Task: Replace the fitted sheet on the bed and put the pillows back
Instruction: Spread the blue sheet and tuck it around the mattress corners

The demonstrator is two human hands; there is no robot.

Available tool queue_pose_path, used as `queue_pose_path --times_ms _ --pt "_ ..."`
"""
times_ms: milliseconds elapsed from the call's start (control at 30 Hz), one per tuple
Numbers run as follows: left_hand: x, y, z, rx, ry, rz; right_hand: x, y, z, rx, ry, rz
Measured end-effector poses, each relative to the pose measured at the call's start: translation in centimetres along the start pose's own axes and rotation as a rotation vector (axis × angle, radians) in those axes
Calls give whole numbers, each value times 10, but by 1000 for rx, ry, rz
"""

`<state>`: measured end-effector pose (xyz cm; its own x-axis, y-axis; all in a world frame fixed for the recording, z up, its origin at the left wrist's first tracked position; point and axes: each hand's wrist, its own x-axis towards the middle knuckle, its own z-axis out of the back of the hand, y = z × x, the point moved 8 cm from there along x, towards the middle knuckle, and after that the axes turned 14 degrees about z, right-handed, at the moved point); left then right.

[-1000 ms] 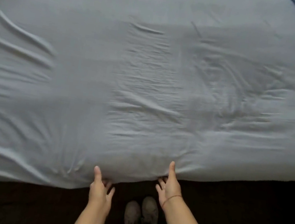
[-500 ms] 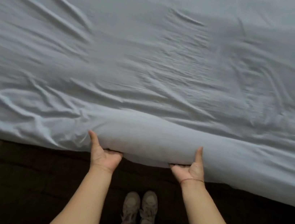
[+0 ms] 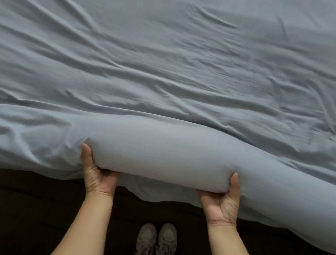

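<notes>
A pale blue-grey fitted sheet (image 3: 171, 67) covers the whole mattress and lies wrinkled across it. At the near edge the mattress is lifted into a smooth bulge (image 3: 159, 154) wrapped in the sheet. My left hand (image 3: 99, 175) grips the underside of that bulge at its left end, palm up, thumb on the side. My right hand (image 3: 222, 202) grips the right end the same way. The fingers of both hands are hidden under the mattress. No pillows are in view.
Below the bed edge lies a dark floor (image 3: 10, 213). My two grey shoes (image 3: 155, 246) stand on it between my forearms, close to the bed. The sheet's loose hem (image 3: 299, 230) hangs lower at the right.
My hands went from touching the sheet's edge with their fingers to gripping under the mattress edge, spread apart. The edge has risen into a bulge, and the view has come closer to the bed.
</notes>
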<state>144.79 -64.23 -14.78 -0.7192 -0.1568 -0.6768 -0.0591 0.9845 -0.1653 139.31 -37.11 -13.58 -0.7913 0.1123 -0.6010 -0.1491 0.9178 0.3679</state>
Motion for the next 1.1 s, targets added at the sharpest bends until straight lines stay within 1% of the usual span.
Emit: queue_pose_path --times_ms 67,233,400,500,600,667,733,767,867,900,1000,1100 --pt "1 4 13 -26 -27 -34 1 -5 13 12 -18 -23" --pt "6 12 50 -1 -142 -2 -1 -19 48 -45 -80 -131" --pt "2 16 89 1 -310 93 -7 -19 91 -256 -238 -205" --pt "-2 15 94 -3 -356 154 -8 -14 101 -389 -291 -209" --pt "-16 5 105 128 -504 208 -17 -7 105 -610 -321 -210" --pt "-26 -10 120 321 -636 227 -27 2 108 -849 -336 -201" --pt "-33 -31 125 451 -703 218 -37 7 106 -966 -386 -175" --pt "-35 -40 122 445 -694 212 -44 1 105 -950 -393 -187" --pt "-39 -78 113 293 -632 172 -66 -42 91 -766 -370 -259" --pt "-41 -95 113 254 -640 140 -74 -61 85 -725 -351 -298" --pt "-55 -153 124 185 -762 61 -105 -129 67 -636 -303 -425" --pt "-61 -210 135 45 -775 33 -130 -197 39 -605 -247 -513"
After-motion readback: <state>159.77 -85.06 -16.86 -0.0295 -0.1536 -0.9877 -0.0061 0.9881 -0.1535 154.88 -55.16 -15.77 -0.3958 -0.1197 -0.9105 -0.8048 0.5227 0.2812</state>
